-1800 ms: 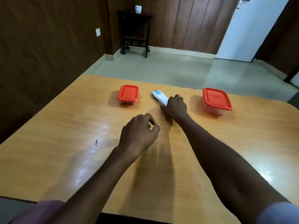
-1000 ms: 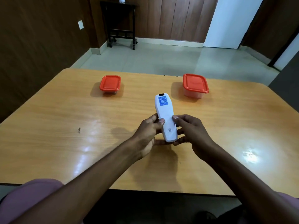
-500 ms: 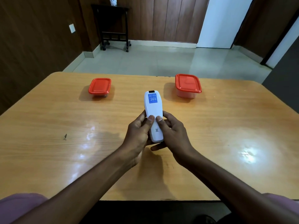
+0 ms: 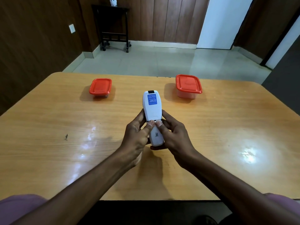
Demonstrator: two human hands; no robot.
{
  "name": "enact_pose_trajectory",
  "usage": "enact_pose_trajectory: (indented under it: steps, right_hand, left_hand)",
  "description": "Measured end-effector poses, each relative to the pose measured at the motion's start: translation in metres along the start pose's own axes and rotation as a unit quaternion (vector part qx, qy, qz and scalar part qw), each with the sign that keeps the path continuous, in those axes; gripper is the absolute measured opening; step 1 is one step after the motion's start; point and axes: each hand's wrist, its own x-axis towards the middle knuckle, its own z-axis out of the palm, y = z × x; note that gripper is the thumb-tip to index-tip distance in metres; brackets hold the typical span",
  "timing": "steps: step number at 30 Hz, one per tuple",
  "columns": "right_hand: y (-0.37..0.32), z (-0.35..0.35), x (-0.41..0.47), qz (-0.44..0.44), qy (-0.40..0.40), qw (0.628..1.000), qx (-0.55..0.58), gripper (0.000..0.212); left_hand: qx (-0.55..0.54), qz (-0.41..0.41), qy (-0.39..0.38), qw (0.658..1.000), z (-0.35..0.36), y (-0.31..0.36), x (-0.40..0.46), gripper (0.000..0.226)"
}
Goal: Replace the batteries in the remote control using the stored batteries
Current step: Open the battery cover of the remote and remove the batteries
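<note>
I hold a white remote control [image 4: 152, 111] face down above the wooden table [image 4: 65, 156], its back with a blue sticker turned up. My left hand [image 4: 136, 137] grips its left side and my right hand [image 4: 172, 135] its right side. Both thumbs press side by side on the back cover, where a narrow gap shows along the cover's upper edge. Two plastic containers with red lids stand farther back: a small one [image 4: 100, 86] on the left and a larger one [image 4: 189, 86] on the right. Both are closed, and their contents are hidden.
A small dark mark [image 4: 66, 136] lies on the table to the left. Beyond the table's far edge is tiled floor, with a dark side table [image 4: 113, 26] against the wooden wall and a white door [image 4: 222, 21] at the back right.
My right hand lifted the remote off the table and brought it toward me, and my left hand joined it. Both thumbs slid up onto the back cover, where a small gap has appeared.
</note>
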Motion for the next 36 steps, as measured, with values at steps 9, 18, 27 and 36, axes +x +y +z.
enact_pose_trajectory:
  steps: [9, 18, 27, 36]
  right_hand:
    - [0.001, -0.005, 0.007, -0.166, 0.028, 0.932, -0.322, 0.049]
    - [-0.002, -0.018, 0.018, -0.158, 0.004, 0.878, -0.451, 0.057]
    - [0.002, -0.055, 0.034, -0.063, 0.070, 0.816, -0.570, 0.057]
    - [0.012, -0.069, 0.057, -0.055, 0.101, 0.732, -0.672, 0.041]
  left_hand:
    - [-0.068, -0.056, -0.012, 0.996, -0.006, 0.006, 0.015, 0.044]
    - [-0.050, -0.061, 0.027, 0.996, -0.007, 0.004, 0.021, 0.048]
    - [-0.101, -0.111, 0.060, 0.987, -0.020, 0.012, 0.032, 0.045]
    - [-0.113, -0.151, 0.036, 0.981, -0.014, 0.012, 0.027, 0.038]
